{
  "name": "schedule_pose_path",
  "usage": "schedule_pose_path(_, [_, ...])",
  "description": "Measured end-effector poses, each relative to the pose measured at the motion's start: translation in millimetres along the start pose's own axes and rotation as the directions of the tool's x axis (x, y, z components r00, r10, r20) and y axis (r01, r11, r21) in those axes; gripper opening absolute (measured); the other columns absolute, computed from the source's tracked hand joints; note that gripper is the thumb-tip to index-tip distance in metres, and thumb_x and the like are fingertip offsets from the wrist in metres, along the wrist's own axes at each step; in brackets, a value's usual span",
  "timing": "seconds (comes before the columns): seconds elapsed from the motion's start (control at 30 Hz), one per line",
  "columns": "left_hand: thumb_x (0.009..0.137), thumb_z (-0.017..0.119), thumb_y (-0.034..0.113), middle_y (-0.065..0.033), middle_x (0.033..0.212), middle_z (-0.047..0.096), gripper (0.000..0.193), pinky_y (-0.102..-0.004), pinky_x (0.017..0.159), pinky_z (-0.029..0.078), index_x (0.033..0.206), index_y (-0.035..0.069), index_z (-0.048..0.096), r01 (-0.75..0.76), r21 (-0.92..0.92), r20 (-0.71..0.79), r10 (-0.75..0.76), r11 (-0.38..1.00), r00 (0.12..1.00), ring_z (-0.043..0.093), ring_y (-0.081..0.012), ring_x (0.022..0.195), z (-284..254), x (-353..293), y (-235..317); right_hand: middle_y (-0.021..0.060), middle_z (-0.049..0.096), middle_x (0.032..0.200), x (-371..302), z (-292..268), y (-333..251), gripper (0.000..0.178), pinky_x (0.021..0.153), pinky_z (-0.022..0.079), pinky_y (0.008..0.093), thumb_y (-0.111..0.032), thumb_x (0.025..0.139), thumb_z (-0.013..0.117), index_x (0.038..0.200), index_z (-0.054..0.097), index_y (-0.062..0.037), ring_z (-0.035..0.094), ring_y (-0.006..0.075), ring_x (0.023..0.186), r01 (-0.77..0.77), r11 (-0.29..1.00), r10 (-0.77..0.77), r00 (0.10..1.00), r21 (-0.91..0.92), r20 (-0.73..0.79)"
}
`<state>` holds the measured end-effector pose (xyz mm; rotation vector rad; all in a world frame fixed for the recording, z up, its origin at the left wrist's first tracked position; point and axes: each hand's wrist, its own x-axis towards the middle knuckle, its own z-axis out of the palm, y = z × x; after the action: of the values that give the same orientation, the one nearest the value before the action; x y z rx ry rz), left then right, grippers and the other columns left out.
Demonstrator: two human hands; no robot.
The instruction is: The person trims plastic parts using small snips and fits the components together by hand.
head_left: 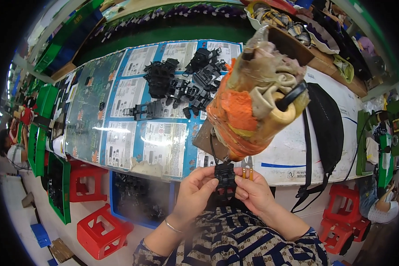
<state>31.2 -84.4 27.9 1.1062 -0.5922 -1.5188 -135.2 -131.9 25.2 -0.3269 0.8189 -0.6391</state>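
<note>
A small black plastic part [224,176] is held between both hands at the table's near edge. My left hand [197,189] closes thumb and fingers on its left side; my right hand [254,189] pinches its right side. Right above the part is the thin metal tip of a tool body [261,102] wrapped in orange and beige cloth and clear film. Beside my right fingers are nippers [247,169] with orange handles and metal jaws; I cannot tell whether that hand touches them. Farther back, several similar black plastic parts [181,84] lie heaped on the table.
Printed sheets [164,137] cover the table [275,166]. A black bag [326,128] with straps lies to the right. Below the left edge are a blue crate [115,201] of black parts and red stools [103,232]; more red stools [341,206] stand at right. Other people sit far off.
</note>
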Motion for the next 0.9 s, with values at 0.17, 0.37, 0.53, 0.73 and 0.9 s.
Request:
schedule_pose_path(0.17, [0.086,0.052,-0.005,-0.0093,0.103,0.059,0.028,-0.0255,0.08,0.049,0.114,-0.006,0.05,-0.014,-0.009,0.03,0.015,1.0,0.999,0.058,-0.0127,0.091,-3.8,0.8,-0.7,-0.0005,0.048,0.069,3.8,2.1,0.7,0.017,0.047,0.031,0.0211,-0.006,0.089,0.052,0.105,0.047,-0.0032,0.039,0.0057,0.049,0.006,1.0,-0.006,1.0,-0.021,0.006])
schedule_pose_path(0.37, [0.084,0.054,-0.007,-0.0111,0.103,0.059,0.03,-0.0263,0.079,0.05,0.113,-0.006,0.049,-0.021,0.017,-0.01,0.021,1.0,1.0,0.06,-0.0141,0.089,-4.9,5.3,1.7,-0.0002,0.046,0.068,8.9,10.3,-1.2,0.018,0.045,0.031,0.0197,-0.006,0.088,0.052,0.104,0.047,-0.0006,0.039,0.0056,0.05,0.01,0.999,-0.011,1.0,-0.033,-0.002])
schedule_pose_path(0.53, [0.08,0.056,-0.008,-0.0111,0.098,0.061,0.029,-0.0269,0.071,0.054,0.109,-0.005,0.052,-0.042,-0.024,-0.06,0.041,0.999,0.997,0.061,-0.0146,0.082,-6.0,9.4,4.1,-0.0003,0.046,0.069,16.1,10.5,-0.4,0.02,0.045,0.03,0.0192,-0.005,0.088,0.052,0.106,0.046,0.0015,0.038,0.0055,0.051,0.026,0.999,-0.025,0.999,-0.027,0.025])
schedule_pose_path(0.73, [0.082,0.054,-0.008,-0.0112,0.099,0.061,0.028,-0.0263,0.073,0.052,0.11,-0.005,0.051,-0.027,-0.024,-0.056,0.025,0.999,0.998,0.061,-0.0145,0.083,-8.8,12.5,2.2,0.0,0.047,0.067,17.5,7.1,-2.4,0.013,0.047,0.032,0.0205,-0.004,0.089,0.051,0.102,0.051,-0.0026,0.04,0.0071,0.05,0.028,1.0,-0.028,0.997,0.006,0.067])
schedule_pose_path(0.9, [0.08,0.055,-0.007,-0.0115,0.1,0.061,0.03,-0.0273,0.07,0.053,0.11,-0.005,0.051,0.003,0.067,-0.11,0.005,0.998,0.994,0.061,-0.0166,0.083,-8.5,8.3,3.0,-0.0023,0.042,0.065,17.9,4.7,2.7,0.016,0.046,0.029,0.0207,-0.008,0.09,0.05,0.104,0.049,-0.0013,0.038,0.0062,0.05,0.004,1.0,-0.007,0.994,0.026,0.106])
